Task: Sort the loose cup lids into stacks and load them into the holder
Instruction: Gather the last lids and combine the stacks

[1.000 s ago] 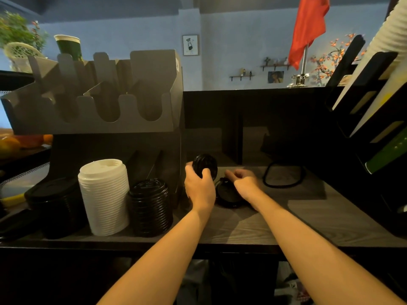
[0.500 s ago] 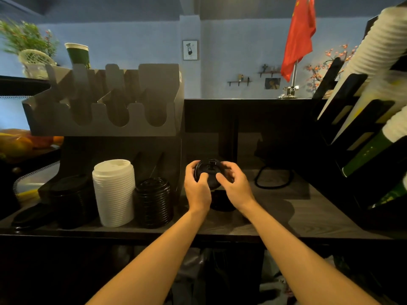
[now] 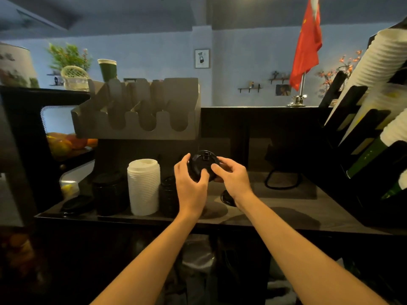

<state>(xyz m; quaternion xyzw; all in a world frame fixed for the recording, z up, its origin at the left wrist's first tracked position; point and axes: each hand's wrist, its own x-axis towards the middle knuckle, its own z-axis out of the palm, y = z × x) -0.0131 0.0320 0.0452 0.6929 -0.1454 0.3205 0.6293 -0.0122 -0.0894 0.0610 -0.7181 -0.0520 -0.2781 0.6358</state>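
Observation:
Both hands hold a small stack of black lids (image 3: 201,162) up above the counter, its top facing me. My left hand (image 3: 190,183) grips its left edge, thumb across the front. My right hand (image 3: 233,177) pinches its right edge. One loose black lid (image 3: 226,198) lies on the counter under my right wrist. The grey slotted lid holder (image 3: 136,126) stands raised at the back left. Below it stand a white lid stack (image 3: 144,186), a black lid stack (image 3: 168,195) partly hidden by my left hand, and a larger black stack (image 3: 109,192).
A flat black lid (image 3: 76,204) lies at the counter's left end. A black cable loop (image 3: 283,179) lies at the back right. A black cup rack (image 3: 372,139) with white and green cups fills the right side. The counter's front edge (image 3: 242,225) runs below my wrists.
My right hand left the lids on the counter and joined my left hand on the raised black lids. The stack came up slightly and turned its top toward me.

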